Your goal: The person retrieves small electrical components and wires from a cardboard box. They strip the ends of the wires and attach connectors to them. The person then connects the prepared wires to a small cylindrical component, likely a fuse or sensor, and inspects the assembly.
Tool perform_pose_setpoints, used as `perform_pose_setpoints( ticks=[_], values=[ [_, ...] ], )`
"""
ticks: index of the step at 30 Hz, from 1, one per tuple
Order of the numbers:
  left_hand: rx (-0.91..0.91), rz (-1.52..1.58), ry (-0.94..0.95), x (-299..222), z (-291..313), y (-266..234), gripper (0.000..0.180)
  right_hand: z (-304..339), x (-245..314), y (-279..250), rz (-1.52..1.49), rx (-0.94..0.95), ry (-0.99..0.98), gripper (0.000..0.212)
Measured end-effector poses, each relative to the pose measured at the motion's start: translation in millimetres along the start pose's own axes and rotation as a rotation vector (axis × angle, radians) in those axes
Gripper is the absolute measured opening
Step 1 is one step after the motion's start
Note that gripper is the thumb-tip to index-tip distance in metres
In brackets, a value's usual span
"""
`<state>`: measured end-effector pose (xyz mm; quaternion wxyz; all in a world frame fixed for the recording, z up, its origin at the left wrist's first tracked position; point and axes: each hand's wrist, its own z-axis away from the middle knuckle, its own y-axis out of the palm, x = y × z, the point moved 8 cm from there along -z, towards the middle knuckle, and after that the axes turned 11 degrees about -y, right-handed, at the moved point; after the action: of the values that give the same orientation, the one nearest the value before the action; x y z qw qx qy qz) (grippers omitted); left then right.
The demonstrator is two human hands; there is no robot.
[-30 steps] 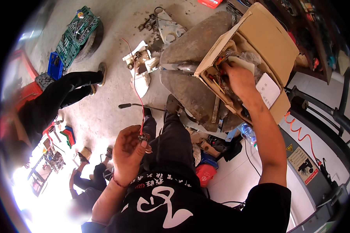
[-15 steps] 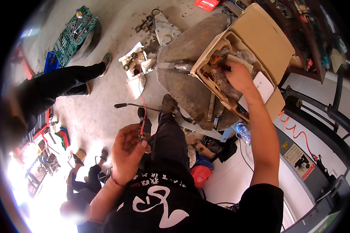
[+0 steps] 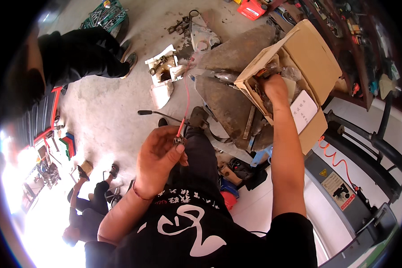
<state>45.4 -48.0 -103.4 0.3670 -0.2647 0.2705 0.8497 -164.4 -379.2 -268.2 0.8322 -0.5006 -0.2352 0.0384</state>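
Observation:
My left hand point(image 3: 156, 154) pinches a small dark metal part point(image 3: 179, 140) between thumb and fingers. From that part a thin red wire point(image 3: 182, 127) runs up and away over the floor. On the right, my right hand point(image 3: 276, 89) reaches down into an open cardboard box point(image 3: 319, 58); its fingertips are hidden among the contents, so their grip does not show. Around that hand lie crumpled clear plastic bags point(image 3: 291, 73) and small mixed pieces. A white card point(image 3: 303, 110) with writing leans at the box's near right side.
Beneath the box is a worn brown metal plate point(image 3: 216, 96). White packaging with metal pieces point(image 3: 161, 71) lies on the floor ahead. A person in dark trousers point(image 3: 82, 53) stands at left; another person point(image 3: 89, 210) is low at lower left. An orange coiled hose point(image 3: 337, 154) hangs at right.
My right hand has gone deeper into the box, hiding its fingers. The left hand keeps its pinch on the metal part. The standing person has moved; the whole view has shifted.

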Motion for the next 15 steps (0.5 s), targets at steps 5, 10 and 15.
perform_pose_setpoints(
  ticks=[5,10,15],
  values=[
    [0.018,0.021,0.027,-7,8,-14,0.036,2,-1,-6,0.17,-0.031,-0.014,0.045],
    [0.132,0.16,-0.006,-27,19,-35,0.033,50,15,-67,0.095,-0.473,-0.02,0.034],
    [0.354,0.248,-0.011,-39,37,-53,0.033,92,6,-137,-1.033,-1.003,0.015,0.015]
  ],
)
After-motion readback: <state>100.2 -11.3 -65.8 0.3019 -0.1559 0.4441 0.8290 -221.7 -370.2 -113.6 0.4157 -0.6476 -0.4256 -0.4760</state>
